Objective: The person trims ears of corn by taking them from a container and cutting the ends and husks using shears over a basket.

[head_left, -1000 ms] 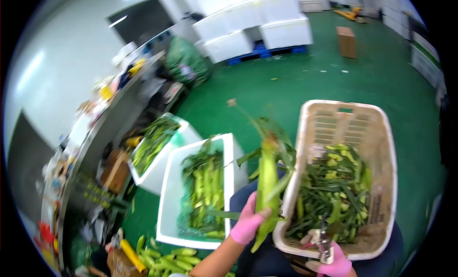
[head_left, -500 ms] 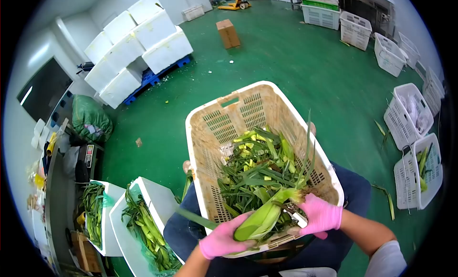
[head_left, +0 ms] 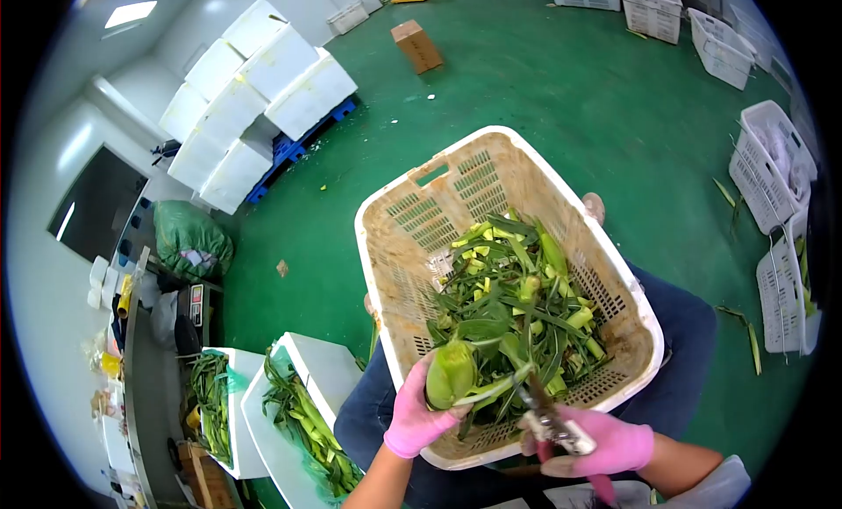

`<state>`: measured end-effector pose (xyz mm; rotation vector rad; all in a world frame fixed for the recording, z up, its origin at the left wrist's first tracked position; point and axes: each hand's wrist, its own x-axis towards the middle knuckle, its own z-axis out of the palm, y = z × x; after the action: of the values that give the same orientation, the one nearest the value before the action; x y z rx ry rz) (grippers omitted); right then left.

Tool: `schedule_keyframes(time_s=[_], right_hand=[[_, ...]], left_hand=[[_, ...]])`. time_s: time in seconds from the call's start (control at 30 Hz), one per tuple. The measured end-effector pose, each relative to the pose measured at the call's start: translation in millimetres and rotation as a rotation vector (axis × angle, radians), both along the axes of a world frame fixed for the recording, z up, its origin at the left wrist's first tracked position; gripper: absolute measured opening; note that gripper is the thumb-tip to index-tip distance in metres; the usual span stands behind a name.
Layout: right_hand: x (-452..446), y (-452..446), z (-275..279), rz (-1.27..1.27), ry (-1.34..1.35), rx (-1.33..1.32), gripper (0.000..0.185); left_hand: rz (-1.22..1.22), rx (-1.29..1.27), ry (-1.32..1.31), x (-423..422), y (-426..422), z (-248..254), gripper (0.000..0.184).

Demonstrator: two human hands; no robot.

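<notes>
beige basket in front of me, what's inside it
The basket holds green leaves and yellow-green cut pieces. Whatever lies beneath them is covered and cannot be seen.

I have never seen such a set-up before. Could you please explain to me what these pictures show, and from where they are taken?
There is no machine here: a person works with two hands in pink gloves. One camera, worn on the person's head, takes every picture, looking forward and down.

The left hand holds a green ear of corn in its husk. The right hand holds a cutting tool with metal blades and a pale handle.

Between the person's knees stands a stained, whitish plastic basket, containing loose green leaves and pale cut pieces. At the person's left, white foam boxes hold more green corn, on a green floor.
</notes>
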<state>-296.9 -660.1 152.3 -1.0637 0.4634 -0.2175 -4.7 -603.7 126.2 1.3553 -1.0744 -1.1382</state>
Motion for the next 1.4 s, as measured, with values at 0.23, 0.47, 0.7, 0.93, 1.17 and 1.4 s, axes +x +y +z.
schedule_keyframes(time_s=[0.23,0.47,0.7,0.93,1.17,1.4], right_hand=[[22.9,-17.9,-8.0,0.078,0.056,-0.167,0.081],[11.7,-17.6,-22.1,0.013,0.082,-0.381,0.079],[8.7,-11.6,-22.2,0.007,0.067,-0.375,0.071],[17.2,-8.3,0.9,-0.050,0.240,-0.037,0.033],[36.4,17.6,-30.1,-0.265,-0.317,0.726,0.054],[38.1,25.8,-30.7,-0.397,-0.112,0.282,0.060]], left_hand=[[-0.294,-0.013,-0.323,3.3,-6.7,4.4,0.079],[-0.387,0.083,0.006,7.8,-2.6,6.1,0.083],[-0.492,0.007,-0.248,5.7,-15.1,8.2,0.075],[-0.396,-0.279,-0.726,3.7,-15.3,14.9,0.070],[-0.122,-0.619,-1.373,-24.0,5.8,-10.1,0.053],[0.432,-0.386,-0.870,-58.8,23.5,-19.3,0.066]])
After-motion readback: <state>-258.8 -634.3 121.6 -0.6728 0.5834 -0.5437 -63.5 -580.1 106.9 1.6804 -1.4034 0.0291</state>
